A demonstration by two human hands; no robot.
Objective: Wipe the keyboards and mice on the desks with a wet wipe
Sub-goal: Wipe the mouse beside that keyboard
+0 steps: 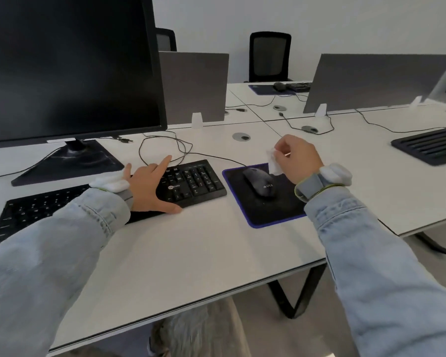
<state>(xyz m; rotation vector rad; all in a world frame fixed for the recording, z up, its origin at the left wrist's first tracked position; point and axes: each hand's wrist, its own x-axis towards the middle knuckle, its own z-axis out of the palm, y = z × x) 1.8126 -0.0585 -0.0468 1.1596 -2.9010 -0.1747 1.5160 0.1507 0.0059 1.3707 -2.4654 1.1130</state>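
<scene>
Right grip (295, 157): a crumpled white wet wipe (274, 162) is pinched between the curled fingers and thumb, and it is held in the air just above the back edge of the mouse pad (268, 215), at about one o'clock from the mouse (260, 182). Whether the wipe's lower end touches the pad cannot be told. The mouse, black with a pale logo, is laid on the dark, purple-edged pad and is not touched by either hand. Left grip (151, 188): nothing is held; the fingers are kept straight and spread, and the hand is laid flat across the black keyboard (191, 180), with the thumb at the near edge and the fingertips toward the far edge. The keyboard is set on the white table (191, 253), at nine o'clock from the mouse pad and just beside it. A grey strap with a white pod is worn on each wrist, over light denim sleeves. At eleven o'clock from the keyboard a large dark monitor (67, 63) is stood on its flat base, and loops of black cable (165, 148) are laid behind the keyboard. A second keyboard (433, 145) is seen at two o'clock on the neighbouring table, and grey divider screens (195, 86) are fixed along the far edge.
</scene>
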